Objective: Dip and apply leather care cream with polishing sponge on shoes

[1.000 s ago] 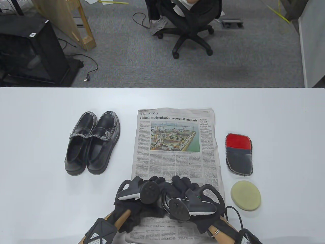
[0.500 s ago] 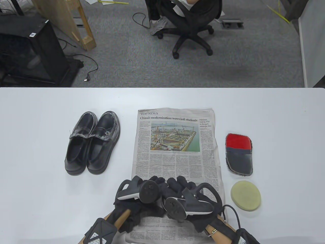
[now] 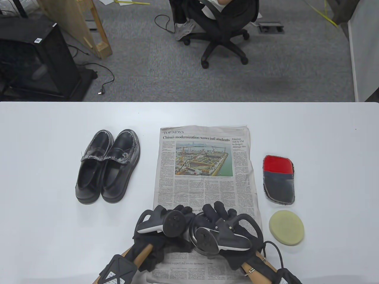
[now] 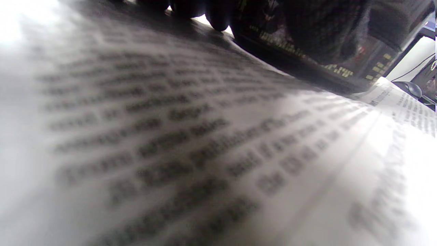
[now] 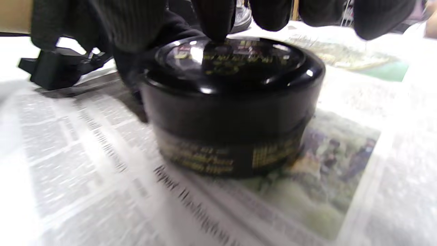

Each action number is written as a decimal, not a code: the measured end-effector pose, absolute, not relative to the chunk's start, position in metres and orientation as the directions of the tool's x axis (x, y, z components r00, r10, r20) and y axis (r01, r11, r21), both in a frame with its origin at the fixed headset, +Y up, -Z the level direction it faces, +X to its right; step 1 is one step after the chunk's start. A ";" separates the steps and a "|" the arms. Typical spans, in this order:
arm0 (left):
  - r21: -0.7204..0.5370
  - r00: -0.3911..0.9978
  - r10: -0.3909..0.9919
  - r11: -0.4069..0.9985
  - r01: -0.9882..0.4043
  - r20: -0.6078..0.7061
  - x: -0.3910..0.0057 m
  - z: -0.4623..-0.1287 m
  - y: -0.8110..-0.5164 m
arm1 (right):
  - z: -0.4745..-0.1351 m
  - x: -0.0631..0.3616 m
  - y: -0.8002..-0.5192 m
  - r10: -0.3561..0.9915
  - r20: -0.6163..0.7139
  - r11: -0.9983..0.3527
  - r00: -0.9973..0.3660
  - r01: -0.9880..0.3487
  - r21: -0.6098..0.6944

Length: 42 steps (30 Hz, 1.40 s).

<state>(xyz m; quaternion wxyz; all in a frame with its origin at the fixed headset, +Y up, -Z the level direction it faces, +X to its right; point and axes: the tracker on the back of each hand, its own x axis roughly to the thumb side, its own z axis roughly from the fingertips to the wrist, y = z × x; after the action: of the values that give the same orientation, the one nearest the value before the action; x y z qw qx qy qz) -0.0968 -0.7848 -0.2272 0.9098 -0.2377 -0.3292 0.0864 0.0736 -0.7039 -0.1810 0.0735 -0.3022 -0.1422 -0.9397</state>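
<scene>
A black cream jar (image 5: 232,112) with its lid on stands on the newspaper (image 3: 204,183) near the table's front edge; in the table view both hands hide it. My left hand (image 3: 180,211) grips the jar's side, and its glove (image 5: 129,41) wraps that side in the right wrist view. My right hand (image 3: 216,211) is curled over the lid, fingertips (image 5: 218,20) pressing on top. The pair of black loafers (image 3: 108,167) stands left of the paper. A round yellow sponge (image 3: 286,227) lies to the right, untouched.
A red and grey polishing mitt (image 3: 279,179) lies just beyond the sponge. The white table (image 3: 44,148) ends at a far edge, with an office chair and a seated person on the carpet behind.
My right hand has twisted over the jar: its tracker swung left and down, then back up. The left hand has held still. Shoes, sponge and mitt have not moved.
</scene>
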 end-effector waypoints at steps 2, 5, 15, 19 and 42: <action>-0.487 0.769 0.310 0.873 0.002 0.559 -0.096 -0.227 -0.785 | -0.182 0.078 -0.711 -0.049 0.589 -0.943 -0.806 0.232 0.239; -0.489 0.774 0.310 0.872 -0.001 0.552 -0.096 -0.227 -0.785 | -0.183 0.072 -0.716 -0.150 0.528 -0.960 -0.836 0.252 0.126; -0.485 0.778 0.303 0.874 0.002 0.550 -0.096 -0.227 -0.785 | -0.180 0.074 -0.719 -0.087 0.603 -0.943 -0.793 0.262 0.208; -0.481 0.778 0.296 0.877 0.010 0.555 -0.096 -0.228 -0.785 | -0.180 0.075 -0.721 -0.107 0.593 -0.942 -0.798 0.273 0.197; -0.487 0.787 0.303 0.873 -0.003 0.538 -0.094 -0.229 -0.785 | -0.174 0.067 -0.726 -0.221 0.556 -0.941 -0.801 0.325 0.094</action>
<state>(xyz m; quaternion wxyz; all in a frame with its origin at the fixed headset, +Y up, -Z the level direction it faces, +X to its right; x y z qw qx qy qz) -0.0941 -0.7846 -0.2288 0.9150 -0.2372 -0.3155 0.0836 0.0673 -0.7256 -0.1742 0.1444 -0.2805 -0.0926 -0.9444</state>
